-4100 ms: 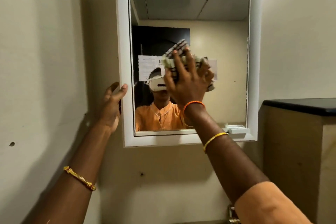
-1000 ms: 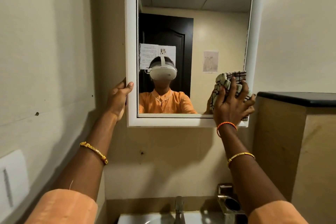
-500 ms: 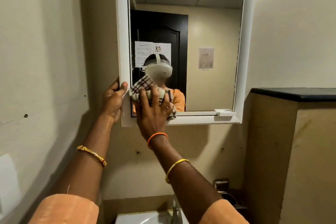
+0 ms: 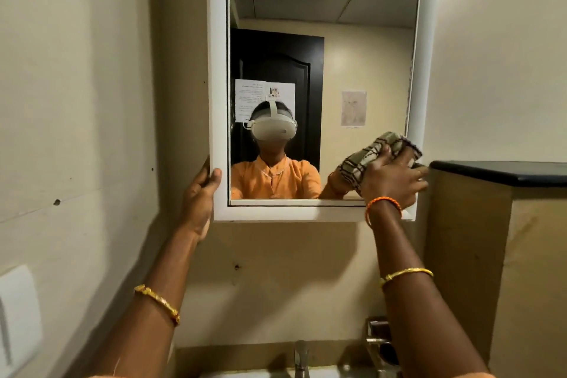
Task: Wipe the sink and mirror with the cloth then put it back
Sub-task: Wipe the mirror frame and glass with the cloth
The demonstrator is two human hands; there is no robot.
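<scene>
Swept back across from the left, the cloth (image 4: 376, 154) sits bunched in her right hand's (image 4: 391, 181) curled grip at the mirror's (image 4: 352, 55) lower right corner, while her left hand (image 4: 199, 196) clasps the frame, seemingly to steady it.

The mirror (image 4: 322, 70) is smooth, reflective glass set in a glossy white frame (image 4: 218, 101) that looks like painted wood or plastic — which one cannot be told. The cloth (image 4: 368, 159) is soft woven fabric, checked, matt and crumpled. Near the bottom edge the tap (image 4: 300, 359) is shiny polished metal. On the right, the counter top (image 4: 497, 173) is dark and smooth with a slight sheen — its side panel (image 4: 466, 255) matt, wood-like. The walls (image 4: 76, 101) are matt painted plaster, pitted with small holes.
</scene>
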